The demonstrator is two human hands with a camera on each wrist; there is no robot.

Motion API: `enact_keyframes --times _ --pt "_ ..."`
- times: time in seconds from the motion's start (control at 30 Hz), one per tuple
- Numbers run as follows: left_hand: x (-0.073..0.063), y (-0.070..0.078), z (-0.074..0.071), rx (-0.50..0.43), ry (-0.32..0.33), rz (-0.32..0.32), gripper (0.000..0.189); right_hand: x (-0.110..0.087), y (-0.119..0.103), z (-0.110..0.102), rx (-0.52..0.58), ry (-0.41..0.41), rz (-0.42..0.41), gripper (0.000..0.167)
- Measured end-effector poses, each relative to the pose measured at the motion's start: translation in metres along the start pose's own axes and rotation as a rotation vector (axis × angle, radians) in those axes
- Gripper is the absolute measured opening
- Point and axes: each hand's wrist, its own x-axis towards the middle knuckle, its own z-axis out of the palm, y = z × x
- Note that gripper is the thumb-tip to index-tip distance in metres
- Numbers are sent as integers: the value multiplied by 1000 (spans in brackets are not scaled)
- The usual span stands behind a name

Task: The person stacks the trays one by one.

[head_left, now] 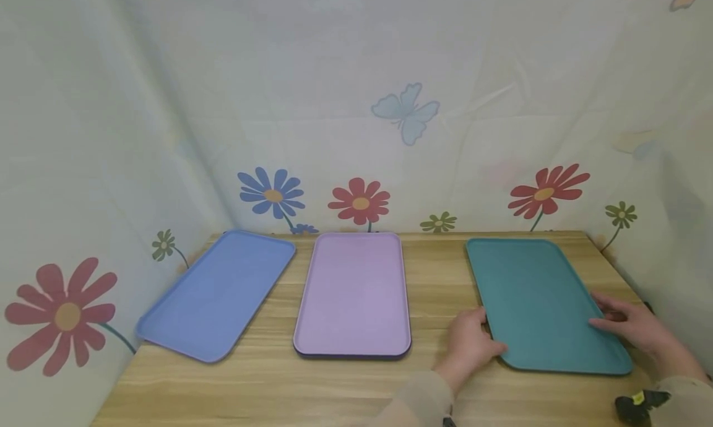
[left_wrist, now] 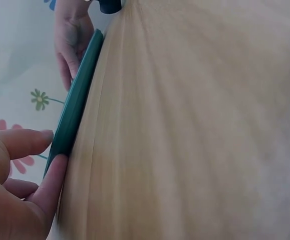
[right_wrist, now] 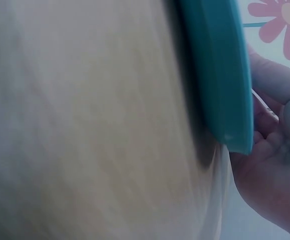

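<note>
A teal tray [head_left: 543,303] lies at the right side of the wooden table, its long sides running away from me. At its left long edge my left hand [head_left: 470,346] grips the rim, the thumb lapping over the tray's top. The left wrist view shows that hand's thumb and a finger [left_wrist: 24,142] against the rim. My right hand [head_left: 635,325] holds the opposite edge, thumb on top; its other fingers are partly hidden by the tray. In the right wrist view, a dark shadow runs under the tray's edge [right_wrist: 225,75].
A lavender tray [head_left: 353,294] sits at the middle of the table [head_left: 267,383], with a dark rim showing beneath it. Farther left, a blue tray [head_left: 220,294] lies at an angle. A flower-printed curtain [head_left: 334,74] stands behind and along both sides.
</note>
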Motion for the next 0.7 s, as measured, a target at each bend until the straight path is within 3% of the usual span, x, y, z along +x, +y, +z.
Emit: enact_keyframes --times 0.13,0.4,0.53,0.7 --pt "-1 -1 0 -12 -4 10 41 1 1 2 15 9 15 80" --pt "-6 0 1 -206 3 -89 69 1 2 2 -4 27 -30 67" --pt "-6 1 1 -289 13 -122 69 0 1 1 -6 25 -32 64" --pt "-6 -2 3 -394 20 -159 67 -1 -2 1 48 5 23 66"
